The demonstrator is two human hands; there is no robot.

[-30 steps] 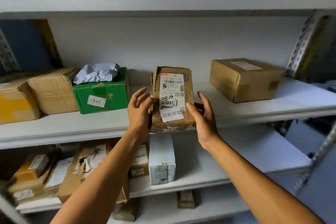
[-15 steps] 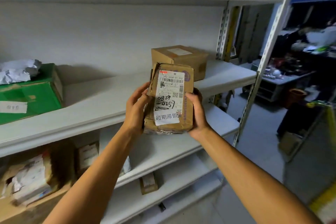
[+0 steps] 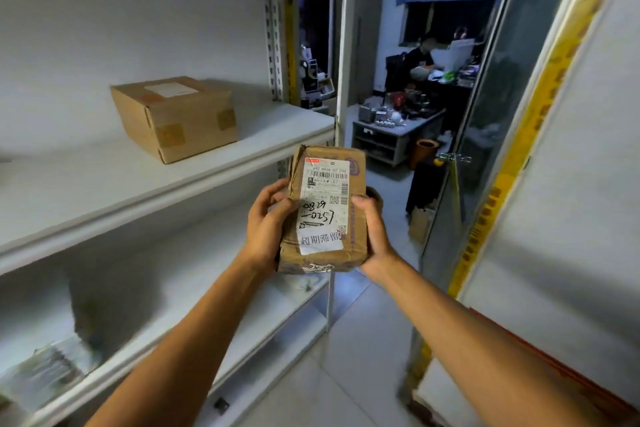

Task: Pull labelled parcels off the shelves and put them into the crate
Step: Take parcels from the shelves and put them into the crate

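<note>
I hold a worn brown cardboard parcel (image 3: pixel 323 208) upright in the air in front of me, clear of the shelves. Its white label with barcodes and handwritten numbers faces me. My left hand (image 3: pixel 268 225) grips its left side, fingers curled over the edge. My right hand (image 3: pixel 372 229) grips its right side, thumb on the front. Another taped brown box (image 3: pixel 176 118) with a white label on top sits on the white shelf (image 3: pixel 104 191) to the left. No crate is in view.
The white shelving's upright post (image 3: pixel 343 45) stands just behind the parcel. Blurred packages (image 3: pixel 41 374) lie on a lower shelf at bottom left. A glass door with a yellow strip (image 3: pixel 512 149) is on the right. Beyond lies a cluttered low table (image 3: pixel 398 121).
The parcel has come off the shelf and travelled right with both hands gripping it. My view has swung right, past the green box, to the shelf's end and the room beyond.
</note>
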